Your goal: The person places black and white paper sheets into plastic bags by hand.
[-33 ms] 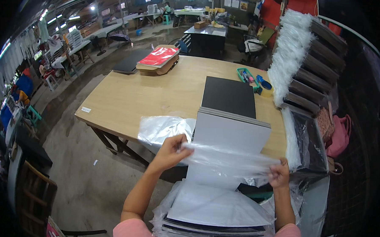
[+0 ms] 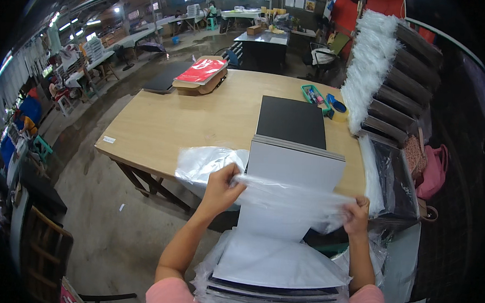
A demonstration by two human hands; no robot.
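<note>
Between my two hands a clear plastic bag point(image 2: 294, 196) is stretched sideways. My left hand point(image 2: 223, 186) pinches its left end and my right hand point(image 2: 355, 215) grips the right end, both with fingers closed. Behind the bag, a grey-white board point(image 2: 296, 167) slopes down from a stack of boards with a black board point(image 2: 292, 121) at its far end. Its lower part shows beneath the plastic. Nearest my body lies a pile of boards in clear plastic point(image 2: 281, 264). More loose clear plastic point(image 2: 207, 163) hangs over the table edge beside my left hand.
The wooden table point(image 2: 201, 112) carries a red packet point(image 2: 203, 69) on a brown bundle, a green basket point(image 2: 315, 98) and tape rolls point(image 2: 337, 109). On the right, plastic-wrapped boards point(image 2: 392, 77) rise in a tall stack near a pink bag point(image 2: 434, 170). A wooden chair point(image 2: 43, 251) stands lower left.
Both hands still hold the stretched plastic bag. My left hand is slightly higher, and the bag's left end has risen a little with it. The view has shifted very slightly.
</note>
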